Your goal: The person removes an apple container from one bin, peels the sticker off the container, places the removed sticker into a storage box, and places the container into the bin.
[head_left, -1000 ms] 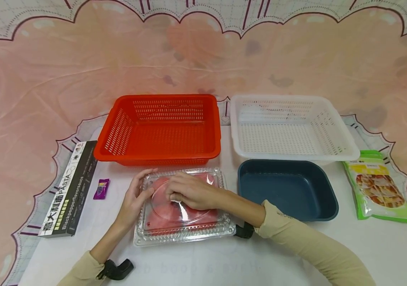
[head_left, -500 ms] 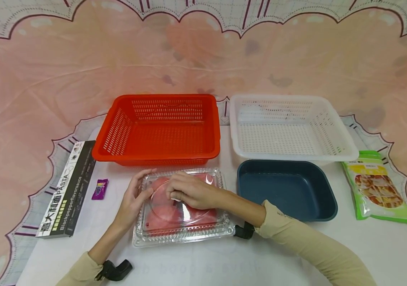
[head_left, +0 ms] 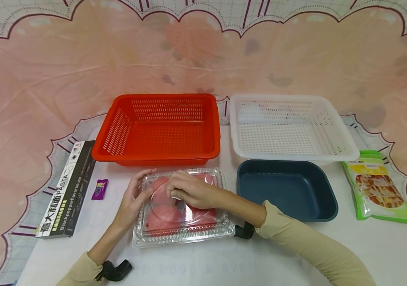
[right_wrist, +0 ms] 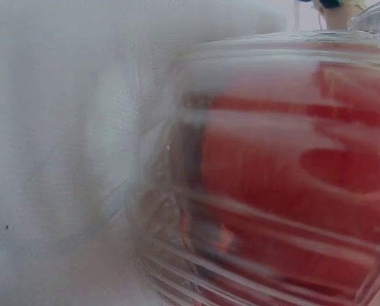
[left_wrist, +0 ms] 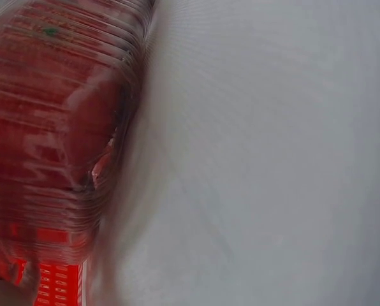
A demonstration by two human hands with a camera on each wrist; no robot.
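Both hands on a clear plastic box of red fruit, near edge of the desk.

The clear box (head_left: 183, 206) sits on the desk (head_left: 207, 266), at 6 o'clock from the red basket (head_left: 158, 129) and at 9 o'clock from the blue tub (head_left: 285, 190). Left hand (head_left: 133, 198) lies against the box's left side, fingers fairly straight, thumb on the lid edge. Right hand (head_left: 189, 190) rests on the lid, fingers curled; whether they pinch anything cannot be told. Judged handling: thin shell, light, flexes under pressure, slick; contents likely bruise. Best held by the ribbed rim on two opposite sides, kept level. White basket (head_left: 293, 127) at 1 o'clock.
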